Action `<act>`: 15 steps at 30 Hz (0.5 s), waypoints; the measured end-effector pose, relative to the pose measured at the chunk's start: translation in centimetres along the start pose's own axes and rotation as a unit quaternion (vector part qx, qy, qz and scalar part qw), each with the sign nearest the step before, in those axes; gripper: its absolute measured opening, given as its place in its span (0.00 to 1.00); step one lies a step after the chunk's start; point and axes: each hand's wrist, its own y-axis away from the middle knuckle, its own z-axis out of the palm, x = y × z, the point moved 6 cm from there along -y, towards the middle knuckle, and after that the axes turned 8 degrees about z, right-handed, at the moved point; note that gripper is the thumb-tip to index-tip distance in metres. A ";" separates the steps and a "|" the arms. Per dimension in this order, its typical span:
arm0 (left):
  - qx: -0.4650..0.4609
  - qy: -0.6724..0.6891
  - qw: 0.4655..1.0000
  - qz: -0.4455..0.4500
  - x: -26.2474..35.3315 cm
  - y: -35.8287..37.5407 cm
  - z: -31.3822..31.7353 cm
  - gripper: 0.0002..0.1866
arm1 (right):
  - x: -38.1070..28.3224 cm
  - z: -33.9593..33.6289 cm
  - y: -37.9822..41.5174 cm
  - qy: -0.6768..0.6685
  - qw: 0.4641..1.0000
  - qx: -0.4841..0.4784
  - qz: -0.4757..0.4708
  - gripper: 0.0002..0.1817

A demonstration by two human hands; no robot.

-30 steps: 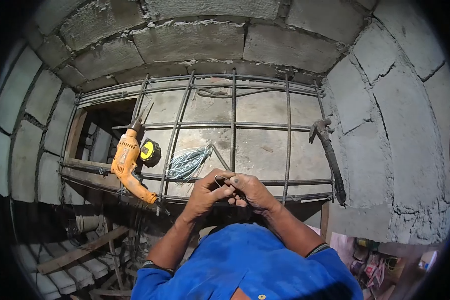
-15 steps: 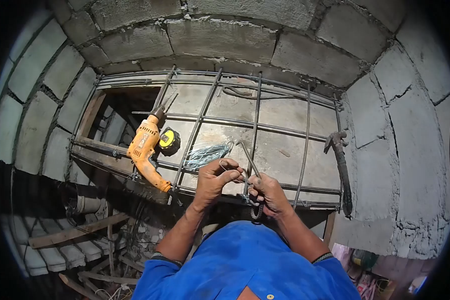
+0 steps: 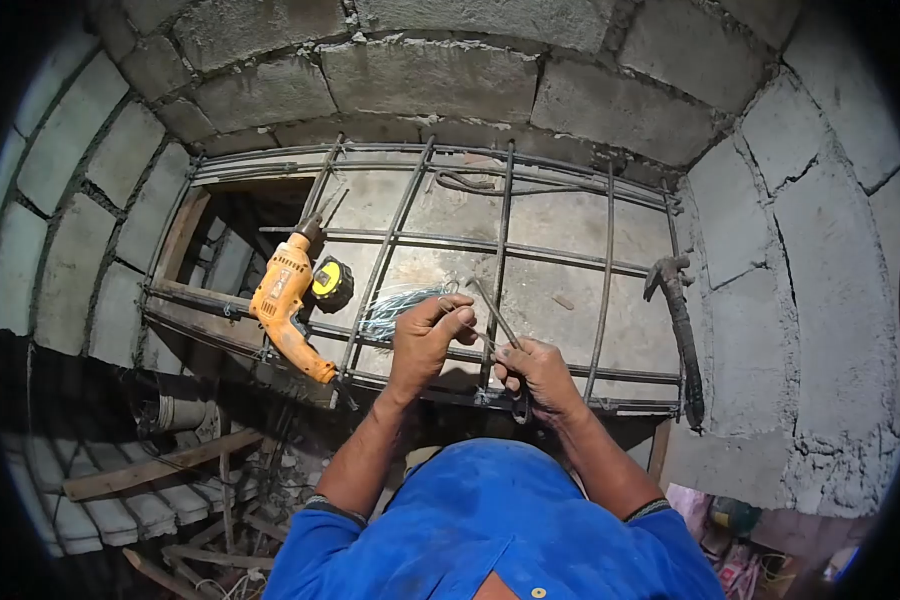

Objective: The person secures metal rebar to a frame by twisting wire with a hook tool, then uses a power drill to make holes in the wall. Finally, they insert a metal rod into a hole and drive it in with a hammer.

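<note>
My left hand point(image 3: 428, 345) is closed in a pinch on a thin wire point(image 3: 482, 334), above the front bars of the rebar grid point(image 3: 503, 250). Close to its right, my right hand point(image 3: 540, 372) wraps round a metal hook tool point(image 3: 494, 312), whose bent tip points up and away from me. The wire runs between both hands. Behind my left hand a bundle of loose tie wire point(image 3: 395, 308) lies on the board under the grid.
An orange drill point(image 3: 288, 295) and a yellow-black tape measure point(image 3: 332, 283) rest on the grid's left part. A hammer point(image 3: 682, 335) lies at its right edge. Block walls point(image 3: 430, 80) enclose the back and sides. An opening point(image 3: 255, 215) shows at the left.
My left hand has risen slightly with the wire. My right hand has shifted a little right, and the wire has moved up from the front bars.
</note>
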 end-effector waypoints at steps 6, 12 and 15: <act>-0.057 -0.472 0.800 0.366 -3.0 -0.5 2.7 0.17 | -2.6 -1.3 -0.5 0.322 0.903 0.168 -0.229 0.11; -0.031 0.034 0.993 -0.111 -5.5 -1.0 6.3 0.22 | -3.3 -3.5 -3.3 -0.085 0.993 0.036 -0.080 0.10; -0.017 0.078 0.992 -0.099 -5.0 -1.5 7.4 0.18 | -4.1 -3.8 -3.2 -0.031 0.998 -0.008 -0.062 0.11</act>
